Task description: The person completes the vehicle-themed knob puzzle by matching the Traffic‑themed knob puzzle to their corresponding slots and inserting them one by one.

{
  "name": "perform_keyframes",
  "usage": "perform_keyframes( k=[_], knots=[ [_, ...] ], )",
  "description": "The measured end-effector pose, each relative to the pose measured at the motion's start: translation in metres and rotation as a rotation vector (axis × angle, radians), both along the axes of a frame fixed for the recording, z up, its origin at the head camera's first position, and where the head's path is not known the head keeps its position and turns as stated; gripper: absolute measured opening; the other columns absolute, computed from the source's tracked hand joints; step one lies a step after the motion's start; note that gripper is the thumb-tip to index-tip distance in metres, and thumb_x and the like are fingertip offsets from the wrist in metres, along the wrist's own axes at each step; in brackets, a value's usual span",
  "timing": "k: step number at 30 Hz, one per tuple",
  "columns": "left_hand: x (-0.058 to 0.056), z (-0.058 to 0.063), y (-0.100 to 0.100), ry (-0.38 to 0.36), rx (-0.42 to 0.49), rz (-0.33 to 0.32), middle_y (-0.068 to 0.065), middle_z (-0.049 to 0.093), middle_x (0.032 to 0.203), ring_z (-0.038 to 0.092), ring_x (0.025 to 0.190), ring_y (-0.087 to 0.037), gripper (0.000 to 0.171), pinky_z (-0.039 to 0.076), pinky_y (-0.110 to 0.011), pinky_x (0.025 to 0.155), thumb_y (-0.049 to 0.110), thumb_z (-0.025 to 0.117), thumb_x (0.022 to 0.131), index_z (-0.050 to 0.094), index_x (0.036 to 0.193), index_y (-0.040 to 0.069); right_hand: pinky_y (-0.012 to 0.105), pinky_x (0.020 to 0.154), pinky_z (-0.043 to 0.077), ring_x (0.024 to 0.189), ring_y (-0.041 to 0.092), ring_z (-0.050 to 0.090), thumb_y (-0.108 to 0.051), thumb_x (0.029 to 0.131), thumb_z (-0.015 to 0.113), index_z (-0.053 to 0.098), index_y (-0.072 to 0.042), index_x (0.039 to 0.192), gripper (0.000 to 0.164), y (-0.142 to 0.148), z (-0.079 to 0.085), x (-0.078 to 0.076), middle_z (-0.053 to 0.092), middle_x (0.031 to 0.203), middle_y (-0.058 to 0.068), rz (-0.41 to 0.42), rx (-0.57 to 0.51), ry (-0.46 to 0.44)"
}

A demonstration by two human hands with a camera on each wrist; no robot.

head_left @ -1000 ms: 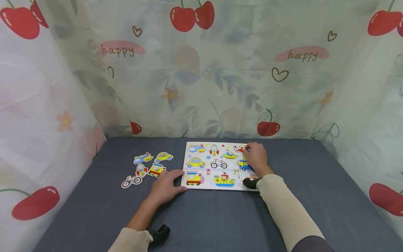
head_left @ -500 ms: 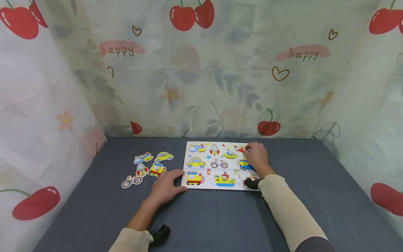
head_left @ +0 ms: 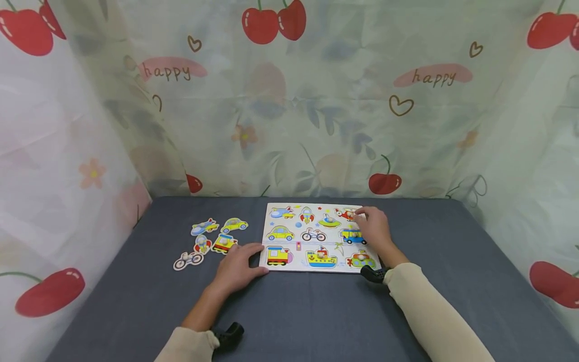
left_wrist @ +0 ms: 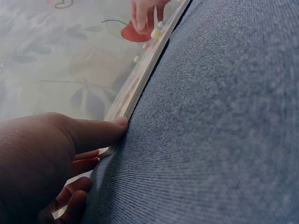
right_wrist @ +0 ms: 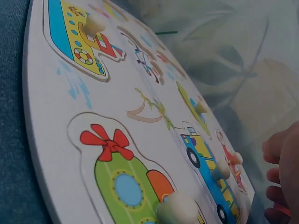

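A white wooden puzzle board [head_left: 294, 264] with vehicle pictures lies on the table. My left hand [head_left: 237, 269] holds its near left corner; in the left wrist view the thumb [left_wrist: 105, 133] is on the board's edge. My right hand [head_left: 375, 229] is at the far right corner, fingers loosely bent beside the helicopter piece [head_left: 345, 214]. The right wrist view shows a gap between those fingers and the helicopter's knob. Knobbed pieces of a bus [right_wrist: 212, 172], submarine [right_wrist: 124, 182], ship [right_wrist: 74, 39] and flying saucer [head_left: 329, 221] sit in the board.
Left of the board lie loose pieces: a plane [head_left: 204, 227], yellow car [head_left: 234, 225], rocket [head_left: 202, 245], train [head_left: 223, 243] and bicycle [head_left: 187, 260]. A dark cloth covers the table [head_left: 298, 317]. Printed curtains [head_left: 280, 125] stand behind and at both sides.
My right hand has let go of the helicopter piece and shifted right and slightly nearer, uncovering the helicopter, bus and submarine. The left hand stays at the board's corner.
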State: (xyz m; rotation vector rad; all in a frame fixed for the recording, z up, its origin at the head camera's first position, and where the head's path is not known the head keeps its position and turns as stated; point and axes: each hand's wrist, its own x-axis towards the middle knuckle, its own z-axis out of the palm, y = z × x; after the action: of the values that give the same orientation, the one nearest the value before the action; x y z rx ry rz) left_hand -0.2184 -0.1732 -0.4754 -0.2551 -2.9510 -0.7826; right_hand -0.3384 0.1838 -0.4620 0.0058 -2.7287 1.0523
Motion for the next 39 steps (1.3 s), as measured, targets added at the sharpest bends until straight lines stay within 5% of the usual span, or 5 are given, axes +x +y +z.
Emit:
perform_keyframes(
  k=[8,19,39],
  knots=[
    [0.000,-0.002,-0.001,0.006,0.011,0.001,0.002,0.057,0.135,0.048,0.117,-0.025,0.060,0.042,-0.048,0.091,0.037,0.080,0.078,0.062,0.132,0.019,0.053,0.100,0.038,0.119,0.035,0.049,-0.021,0.098,0.059,0.066,-0.003,0.118,0.027,0.007,0.006,0.018,0.056,0.127,0.019,-0.043,-0.056,0.036],
    [-0.001,-0.001,0.000,-0.005,0.006,-0.004,0.000,0.057,0.135,0.048,0.117,-0.026,0.060,0.042,-0.050,0.091,0.037,0.080,0.080,0.061,0.133,0.018,0.056,0.101,0.035,0.122,0.037,0.044,-0.019,0.100,0.054,0.062,-0.003,0.126,0.032,0.019,-0.005,0.041,0.055,0.131,0.020,-0.083,-0.074,0.005],
    [-0.001,0.001,0.001,0.004,0.008,-0.009,0.000,0.057,0.135,0.049,0.115,-0.025,0.060,0.043,-0.049,0.090,0.037,0.080,0.079,0.062,0.132,0.017,0.058,0.103,0.029,0.126,0.042,0.041,-0.008,0.094,0.061,0.064,0.000,0.125,0.032,0.041,-0.025,0.056,0.058,0.128,0.024,0.096,0.074,0.024]
  ],
)
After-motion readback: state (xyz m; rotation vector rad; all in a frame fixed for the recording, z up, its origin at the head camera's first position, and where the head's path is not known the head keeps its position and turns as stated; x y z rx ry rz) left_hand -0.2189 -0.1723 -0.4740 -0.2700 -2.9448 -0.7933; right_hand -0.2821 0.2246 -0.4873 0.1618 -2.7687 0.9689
